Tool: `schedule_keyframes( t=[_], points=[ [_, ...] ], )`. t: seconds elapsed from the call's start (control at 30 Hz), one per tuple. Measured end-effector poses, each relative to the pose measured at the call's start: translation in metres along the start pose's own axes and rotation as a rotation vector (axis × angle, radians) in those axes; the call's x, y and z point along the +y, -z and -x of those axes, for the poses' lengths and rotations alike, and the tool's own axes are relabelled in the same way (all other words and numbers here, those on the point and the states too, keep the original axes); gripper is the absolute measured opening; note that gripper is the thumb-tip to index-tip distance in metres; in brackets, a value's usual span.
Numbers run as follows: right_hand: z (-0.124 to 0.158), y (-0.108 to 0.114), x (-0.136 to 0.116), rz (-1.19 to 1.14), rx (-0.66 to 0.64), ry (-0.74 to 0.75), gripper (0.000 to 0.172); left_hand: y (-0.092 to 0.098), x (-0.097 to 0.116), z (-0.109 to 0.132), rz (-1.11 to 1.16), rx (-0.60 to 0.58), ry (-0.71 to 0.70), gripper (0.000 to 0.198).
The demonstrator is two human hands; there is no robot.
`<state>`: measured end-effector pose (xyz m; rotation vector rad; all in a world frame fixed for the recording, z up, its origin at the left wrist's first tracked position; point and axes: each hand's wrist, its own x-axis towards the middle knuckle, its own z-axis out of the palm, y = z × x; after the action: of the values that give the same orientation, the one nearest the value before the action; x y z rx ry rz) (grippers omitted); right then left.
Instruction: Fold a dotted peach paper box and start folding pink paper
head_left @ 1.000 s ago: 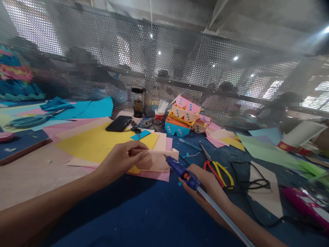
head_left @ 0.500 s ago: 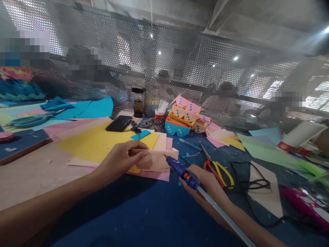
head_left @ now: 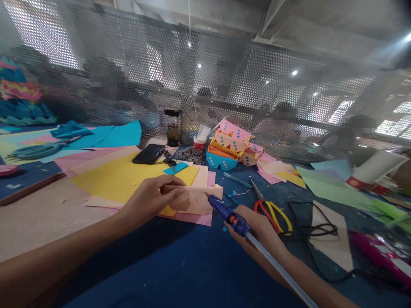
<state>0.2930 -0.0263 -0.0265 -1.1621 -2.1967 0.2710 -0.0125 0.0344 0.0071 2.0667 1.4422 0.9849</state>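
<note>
Head view: L hand pinches a peach paper strip b/w thumb & fingers; R hand is wrapped round a blue glue gun. Strip's pale, long & narrow, w/ a darker shadow patch across its face & a small fold at R end; it's held above a yellow sheet & pink sheet on the dark blue bench. Gun has a red part mid-body, tip at strip's face, can't tell if touching; translucent glue stick out the back.
</note>
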Motion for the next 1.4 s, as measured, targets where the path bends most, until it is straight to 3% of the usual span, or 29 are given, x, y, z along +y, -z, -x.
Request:
schedule_keyframes(
  t=[0.6,0.73,0.97,1.2,1.4],
  points=[
    [0.000,0.000,-0.002,-0.001,-0.026,-0.024,0.010,0.002,0.007,0.000,0.032,-0.009,0.020,0.038],
    [-0.002,0.007,-0.017,-0.033,-0.037,-0.100,0.009,0.003,0.006,0.000,0.026,-0.018,0.041,0.038],
    [-0.005,0.016,-0.041,-0.254,-0.016,-0.286,0.023,0.003,0.002,0.001,0.034,-0.027,0.030,0.036],
    [-0.007,0.016,-0.028,-0.475,-0.052,-0.469,0.034,0.003,0.002,-0.002,0.031,-0.021,0.013,0.035],
    [-0.013,0.032,-0.019,-0.479,-0.025,-0.402,0.038,0.005,0.002,-0.003,0.029,-0.014,0.037,0.037]
  ],
)
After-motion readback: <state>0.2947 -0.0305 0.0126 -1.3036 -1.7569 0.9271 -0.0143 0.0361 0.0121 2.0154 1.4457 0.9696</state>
